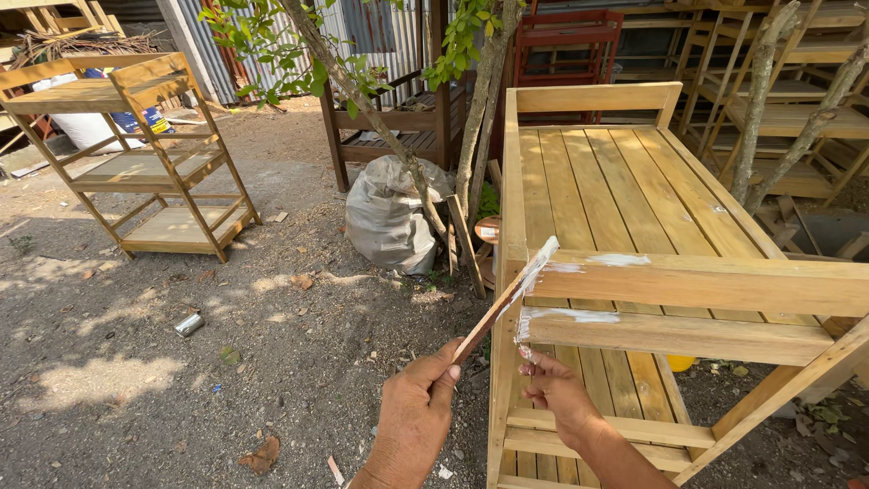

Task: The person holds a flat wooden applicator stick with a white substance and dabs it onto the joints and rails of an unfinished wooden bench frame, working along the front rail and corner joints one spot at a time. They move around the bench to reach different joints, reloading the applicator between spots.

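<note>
Head view shows us working white filler into the joints of a bare wooden frame point(634, 208) that stands on the dirt point(136, 362) in a yard.

Our left hand point(416, 421), at about 6 o'clock in the picture, is closed around the lower end of a flat stick point(507, 303). The stick slants up toward 1 o'clock, and its white-coated tip lies against the corner where the upper rail point(724, 282) meets the post point(509, 272). Our right hand point(557, 389), just to the right of the left one and apart from it, pinches a small dab of filler at its fingertips point(528, 355), touching the near end of the lower rail point(688, 337).

As far as we can judge, the filling is at an early stage. A white smear point(617, 260) sits on top of the upper rail, and another streak point(570, 315) runs along the top edge of the lower rail near the post. Both are rough and unsmoothed. The slats of the frame, its far rail and the lower crosspieces at 5 o'clock show no filler at all, so most joints appear untouched.

At 10 o'clock stands a finished shelf unit point(149, 163). A grey sack point(389, 217) leans by a thin tree point(380, 118) at 12 o'clock, and a small can point(188, 324) lies on the dirt at 9 o'clock.
</note>
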`<state>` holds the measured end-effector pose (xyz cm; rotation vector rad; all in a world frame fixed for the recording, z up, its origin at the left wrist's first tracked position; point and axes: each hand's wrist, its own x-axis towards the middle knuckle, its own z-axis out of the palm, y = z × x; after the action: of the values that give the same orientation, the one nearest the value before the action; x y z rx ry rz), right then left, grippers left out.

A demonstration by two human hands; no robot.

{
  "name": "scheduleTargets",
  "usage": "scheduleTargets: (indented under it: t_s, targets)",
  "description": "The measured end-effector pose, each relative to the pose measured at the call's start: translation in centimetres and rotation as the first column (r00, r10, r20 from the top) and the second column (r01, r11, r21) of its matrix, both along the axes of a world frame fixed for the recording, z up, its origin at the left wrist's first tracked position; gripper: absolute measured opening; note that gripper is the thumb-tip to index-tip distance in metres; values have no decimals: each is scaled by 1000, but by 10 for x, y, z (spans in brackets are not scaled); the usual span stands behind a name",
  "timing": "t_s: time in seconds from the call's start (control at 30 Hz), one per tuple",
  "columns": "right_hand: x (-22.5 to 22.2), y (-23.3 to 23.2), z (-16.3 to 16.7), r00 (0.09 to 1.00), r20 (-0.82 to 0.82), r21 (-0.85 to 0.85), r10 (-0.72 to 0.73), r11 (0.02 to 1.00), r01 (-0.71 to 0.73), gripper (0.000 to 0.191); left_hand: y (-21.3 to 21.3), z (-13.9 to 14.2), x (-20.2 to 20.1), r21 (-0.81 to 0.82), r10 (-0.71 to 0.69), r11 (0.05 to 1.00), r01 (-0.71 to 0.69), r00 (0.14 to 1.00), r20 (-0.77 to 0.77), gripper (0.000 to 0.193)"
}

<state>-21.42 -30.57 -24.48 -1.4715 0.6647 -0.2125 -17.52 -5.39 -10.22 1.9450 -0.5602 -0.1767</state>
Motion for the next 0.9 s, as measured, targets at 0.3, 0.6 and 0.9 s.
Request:
scheduleTargets:
  t_s: [0.3, 0.6, 0.9]
  targets:
    - [5, 3, 17, 998, 11, 422, -63, 905, 52, 62, -2, 3, -3, 34, -24, 999, 24, 1000, 6, 35]
    - [15, -7, 22, 965, 213, 727, -150, 684, -54, 25, -2, 7, -8, 47, -47, 998, 49, 998, -36, 38]
    - [8, 5, 47, 948, 242, 763, -207, 645, -54, 24, -4, -20, 3, 77, -49, 996, 49, 999, -11, 37]
